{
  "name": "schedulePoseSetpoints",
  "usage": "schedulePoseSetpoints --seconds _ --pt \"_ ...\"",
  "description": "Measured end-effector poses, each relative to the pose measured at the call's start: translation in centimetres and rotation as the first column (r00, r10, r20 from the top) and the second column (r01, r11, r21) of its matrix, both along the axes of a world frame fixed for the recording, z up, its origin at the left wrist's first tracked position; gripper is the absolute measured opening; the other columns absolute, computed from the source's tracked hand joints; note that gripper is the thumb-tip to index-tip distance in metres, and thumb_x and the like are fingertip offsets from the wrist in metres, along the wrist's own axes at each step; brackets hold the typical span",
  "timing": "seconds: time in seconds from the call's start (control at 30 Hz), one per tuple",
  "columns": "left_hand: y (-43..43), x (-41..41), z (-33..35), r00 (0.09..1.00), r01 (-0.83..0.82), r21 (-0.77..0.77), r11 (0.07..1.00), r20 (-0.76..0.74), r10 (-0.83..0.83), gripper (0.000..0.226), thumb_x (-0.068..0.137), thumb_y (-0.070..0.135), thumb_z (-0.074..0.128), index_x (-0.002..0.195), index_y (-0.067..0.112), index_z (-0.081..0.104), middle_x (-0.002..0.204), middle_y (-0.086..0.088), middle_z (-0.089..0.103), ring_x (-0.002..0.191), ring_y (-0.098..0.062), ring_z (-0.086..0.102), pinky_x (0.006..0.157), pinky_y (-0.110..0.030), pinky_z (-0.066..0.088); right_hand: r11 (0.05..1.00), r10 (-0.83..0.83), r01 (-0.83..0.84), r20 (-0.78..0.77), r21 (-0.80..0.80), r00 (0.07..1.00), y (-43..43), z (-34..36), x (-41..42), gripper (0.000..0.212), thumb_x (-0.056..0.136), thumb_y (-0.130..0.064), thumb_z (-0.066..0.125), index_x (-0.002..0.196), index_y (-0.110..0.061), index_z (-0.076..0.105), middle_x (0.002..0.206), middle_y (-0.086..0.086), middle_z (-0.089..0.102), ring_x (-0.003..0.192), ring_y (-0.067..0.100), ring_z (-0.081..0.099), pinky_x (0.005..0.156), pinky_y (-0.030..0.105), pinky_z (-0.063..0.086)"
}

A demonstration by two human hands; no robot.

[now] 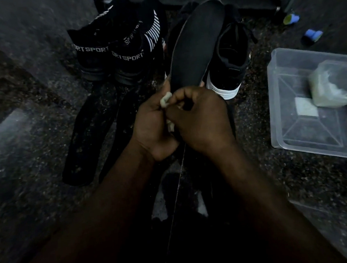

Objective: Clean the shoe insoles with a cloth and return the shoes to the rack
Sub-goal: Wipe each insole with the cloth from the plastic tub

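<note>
A long black insole [197, 44] stands up in front of me, its lower end held between both hands. My left hand [153, 126] grips that lower end from the left side. My right hand [198, 117] is curled round a small pale cloth [166, 98] that peeks out at the insole's base. Two more black insoles [90, 135] lie flat on the dark floor to the left. A pair of black shoes marked SPORT [118, 44] stands behind them, and a black shoe with a white sole [229, 60] stands behind the raised insole.
A clear plastic tub [292, 126] with a pale lump and a small square pad inside sits on the floor at the right. Two small blue objects [312, 34] lie beyond it. The dark foot of a rack [258, 4] crosses the top.
</note>
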State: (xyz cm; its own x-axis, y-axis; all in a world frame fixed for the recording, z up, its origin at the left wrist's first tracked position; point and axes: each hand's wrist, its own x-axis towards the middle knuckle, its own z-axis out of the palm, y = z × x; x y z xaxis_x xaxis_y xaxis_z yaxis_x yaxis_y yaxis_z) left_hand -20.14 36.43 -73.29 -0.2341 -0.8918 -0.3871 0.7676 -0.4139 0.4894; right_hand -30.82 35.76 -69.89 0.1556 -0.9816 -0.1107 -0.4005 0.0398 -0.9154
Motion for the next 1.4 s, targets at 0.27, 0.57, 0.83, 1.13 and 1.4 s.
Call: schedulePoseSetpoints --seconds 0.27,0.57,0.83,1.13,1.4 --pt "-0.6 0.4 -0.1 0.999 0.006 -0.002 1.000 -0.044 -0.006 0.061 0.111 0.044 0.033 0.160 0.008 0.031 0.157 -0.015 0.045 0.131 -0.026 0.055 0.120 -0.035 0.031 0.995 0.018 -0.058 -0.401 -0.087 0.916 -1.4 -0.3 -2.9 0.016 0.087 -0.033 0.077 0.077 -0.021 0.076 0.068 -0.009 0.071 0.067 0.004 0.067 0.064 0.019 0.050" --pt "-0.1 0.7 0.0 0.999 -0.005 0.085 0.996 0.044 0.001 0.053 0.107 0.046 0.040 0.142 0.011 0.059 0.141 -0.010 0.063 0.135 -0.027 0.057 0.123 -0.039 0.029 0.966 0.223 -0.205 -0.105 0.158 0.969 -0.8 -0.2 -1.5 0.005 0.080 -0.019 0.081 0.079 -0.019 0.076 0.064 -0.003 0.073 0.055 0.008 0.068 0.060 0.027 0.054" --pt "-0.1 0.4 0.3 0.999 -0.020 0.063 0.998 0.032 0.018 0.045 0.107 0.039 0.039 0.135 0.012 0.061 0.123 -0.009 0.072 0.109 -0.021 0.071 0.106 -0.036 0.051 0.977 0.213 -0.196 -0.345 0.084 0.914 -1.0 -0.1 -2.3 0.012 0.084 -0.027 0.077 0.074 -0.021 0.075 0.061 -0.008 0.072 0.053 -0.001 0.065 0.055 0.012 0.044" --pt "0.0 -0.6 0.1 0.999 0.021 0.035 0.999 0.038 -0.022 0.059 0.109 0.042 0.035 0.156 0.006 0.040 0.158 -0.019 0.043 0.145 -0.033 0.042 0.120 -0.044 0.036 0.866 -0.353 0.257 -0.160 -0.430 0.922 -1.5 -0.5 -2.8 0.008 0.083 -0.019 0.068 0.087 -0.019 0.075 0.085 -0.005 0.075 0.079 0.013 0.070 0.076 0.032 0.057" --pt "0.2 -0.7 -0.4 0.994 -0.012 0.065 0.998 0.108 0.005 0.054 0.110 0.039 0.037 0.140 -0.001 0.056 0.131 -0.019 0.064 0.119 -0.028 0.065 0.114 -0.042 0.044 0.985 -0.019 -0.046 -0.378 -0.164 0.925 -1.1 -0.6 -2.2 0.010 0.077 -0.022 0.069 0.076 -0.030 0.075 0.086 -0.006 0.078 0.083 0.014 0.072 0.079 0.025 0.055"
